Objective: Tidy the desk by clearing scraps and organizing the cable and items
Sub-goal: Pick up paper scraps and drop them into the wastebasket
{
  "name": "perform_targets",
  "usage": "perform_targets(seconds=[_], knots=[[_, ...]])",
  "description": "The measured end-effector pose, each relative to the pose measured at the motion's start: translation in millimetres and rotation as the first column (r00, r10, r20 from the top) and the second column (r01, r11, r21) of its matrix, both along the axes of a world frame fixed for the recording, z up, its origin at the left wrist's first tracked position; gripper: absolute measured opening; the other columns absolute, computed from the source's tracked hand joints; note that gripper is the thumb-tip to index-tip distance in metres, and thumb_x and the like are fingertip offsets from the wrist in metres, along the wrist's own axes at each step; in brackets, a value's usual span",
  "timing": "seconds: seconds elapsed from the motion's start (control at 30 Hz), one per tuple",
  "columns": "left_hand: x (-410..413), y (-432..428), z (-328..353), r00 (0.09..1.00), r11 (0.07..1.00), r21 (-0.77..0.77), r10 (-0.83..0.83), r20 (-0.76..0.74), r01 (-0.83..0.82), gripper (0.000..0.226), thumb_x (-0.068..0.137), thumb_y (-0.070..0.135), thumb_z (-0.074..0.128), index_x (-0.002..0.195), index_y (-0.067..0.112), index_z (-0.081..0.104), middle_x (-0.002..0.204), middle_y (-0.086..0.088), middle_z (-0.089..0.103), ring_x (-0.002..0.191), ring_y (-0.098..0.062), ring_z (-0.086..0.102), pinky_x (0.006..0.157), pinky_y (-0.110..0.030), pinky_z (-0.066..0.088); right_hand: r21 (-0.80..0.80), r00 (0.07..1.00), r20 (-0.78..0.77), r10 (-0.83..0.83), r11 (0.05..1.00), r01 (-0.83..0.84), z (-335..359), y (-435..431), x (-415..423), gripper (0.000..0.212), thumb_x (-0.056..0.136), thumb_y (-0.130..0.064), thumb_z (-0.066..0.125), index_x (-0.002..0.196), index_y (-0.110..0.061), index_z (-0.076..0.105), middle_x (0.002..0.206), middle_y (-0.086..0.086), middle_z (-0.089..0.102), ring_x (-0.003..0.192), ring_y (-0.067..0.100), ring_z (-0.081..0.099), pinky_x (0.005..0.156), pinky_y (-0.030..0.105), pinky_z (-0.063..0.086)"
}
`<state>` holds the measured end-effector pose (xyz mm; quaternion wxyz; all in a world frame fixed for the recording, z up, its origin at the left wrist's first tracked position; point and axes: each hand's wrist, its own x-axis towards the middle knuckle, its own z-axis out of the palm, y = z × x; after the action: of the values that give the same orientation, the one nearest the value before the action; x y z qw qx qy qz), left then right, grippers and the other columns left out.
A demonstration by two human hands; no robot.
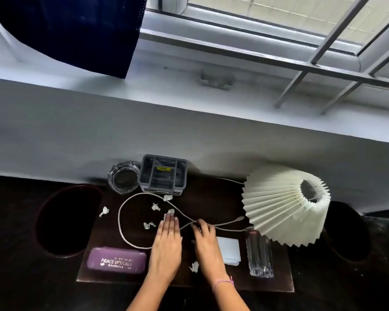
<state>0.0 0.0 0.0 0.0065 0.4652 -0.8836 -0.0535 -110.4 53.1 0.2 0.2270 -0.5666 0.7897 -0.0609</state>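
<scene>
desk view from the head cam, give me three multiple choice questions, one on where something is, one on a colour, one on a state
1. Where is the glasses case?
A. on the near left part of the desk
B. inside the grey organizer
C. under the lamp shade

2. What colour is the glasses case?
A. green
B. purple
C. white

3. What state is the drinking glass in?
A. lying on its side
B. upside down on the napkin
C. standing upright and empty

Answers:
1. A: it lies flat at the near left, left of the left hand, far from the organizer and the lamp shade.
2. B: its lid is purple with white lettering.
3. C: it stands by the lamp shade, right of the white napkin, with nothing visible inside.
</scene>
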Motion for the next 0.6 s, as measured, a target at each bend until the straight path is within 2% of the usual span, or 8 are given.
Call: perform_targets(seconds=[0.13,0.23,0.3,0.37,0.43,0.47,0.53,0.6], knots=[[-5,-5,11,0.994,0.995,0.094,-0.017,-0.105,0.027,0.04,0.072,0.015,0.048,0.101,0.001,0.072,0.098,-0.01,0.075,0.088,-0.02,0.071,0.075,-0.028,0.057,0.026,0.999,0.024,-0.039,0.999,0.039,-3,-1,-4,0.048,0.088,0.003,0.046,0.132,-0.014,0.043,0.144,0.003,0.034,0.125,0.021,0.037,0.104,0.026,0.042],[-8,-6,12,0.986,0.991,0.134,0.002,-0.165,0.021,0.04,0.052,0.009,0.082,0.09,0.004,0.076,0.078,-0.004,0.076,0.071,-0.016,0.07,0.058,-0.022,0.056,0.049,0.999,0.014,-0.045,0.998,0.044,-8,-5,-6,0.046,0.088,0.004,0.046,0.13,-0.015,0.045,0.141,0.0,0.036,0.125,0.018,0.037,0.102,0.024,0.042],[-8,-7,18,0.981,0.978,0.203,0.085,-0.175,-0.048,0.038,0.045,0.009,0.088,0.082,0.007,0.077,0.065,-0.001,0.072,0.064,-0.015,0.069,0.052,-0.021,0.055,0.043,0.998,0.027,-0.05,0.998,0.048,-12,-7,-7,0.045,0.087,0.005,0.047,0.127,-0.014,0.048,0.141,-0.001,0.037,0.126,0.017,0.037,0.101,0.022,0.043],[-9,-7,21,0.971,0.958,0.259,0.17,-0.169,-0.123,0.024,0.057,0.013,0.085,0.079,0.012,0.076,0.062,0.0,0.07,0.063,-0.013,0.068,0.05,-0.021,0.053,0.035,0.998,0.036,-0.057,0.998,0.056,-19,-9,-9,0.042,0.087,0.005,0.047,0.125,-0.013,0.051,0.139,-0.002,0.041,0.126,0.015,0.039,0.102,0.021,0.043],[-9,-6,24,0.945,0.901,0.371,0.295,-0.142,-0.226,0.011,0.084,0.022,0.063,0.092,0.017,0.07,0.081,0.001,0.072,0.08,-0.014,0.068,0.066,-0.025,0.054,0.071,0.995,0.075,-0.07,0.995,0.065,-21,-11,-10,0.036,0.089,0.004,0.045,0.121,-0.009,0.055,0.133,0.002,0.048,0.123,0.018,0.043,0.102,0.023,0.042],[-9,-5,22,0.919,0.863,0.424,0.366,-0.147,-0.276,0.018,0.092,0.025,0.05,0.097,0.02,0.067,0.09,0.001,0.072,0.088,-0.015,0.067,0.073,-0.027,0.053,0.071,0.994,0.084,-0.077,0.995,0.071,-20,-13,-11,0.032,0.091,0.002,0.043,0.118,-0.006,0.057,0.128,0.007,0.052,0.121,0.022,0.047,0.1,0.022,0.043],[-10,-6,22,0.801,0.743,0.549,0.564,-0.203,-0.384,0.022,0.093,0.023,0.047,0.099,0.019,0.068,0.091,0.0,0.073,0.085,-0.018,0.069,0.075,-0.029,0.053,0.045,0.97,0.152,-0.191,0.982,0.186,-10,-18,-7,0.025,0.091,-0.003,0.046,0.108,-0.003,0.064,0.113,0.009,0.061,0.11,0.023,0.057,0.088,0.014,0.044],[-11,-14,30,0.521,0.473,0.759,0.828,-0.208,-0.448,0.019,0.089,0.012,0.054,0.097,0.007,0.071,0.078,-0.006,0.073,0.067,-0.015,0.07,0.065,-0.026,0.057,-0.032,0.914,0.251,-0.32,0.941,0.338,9,-26,4,0.018,0.085,0.001,0.057,0.094,-0.006,0.072,0.096,-0.003,0.065,0.092,0.005,0.062,0.082,0.009,0.045]])
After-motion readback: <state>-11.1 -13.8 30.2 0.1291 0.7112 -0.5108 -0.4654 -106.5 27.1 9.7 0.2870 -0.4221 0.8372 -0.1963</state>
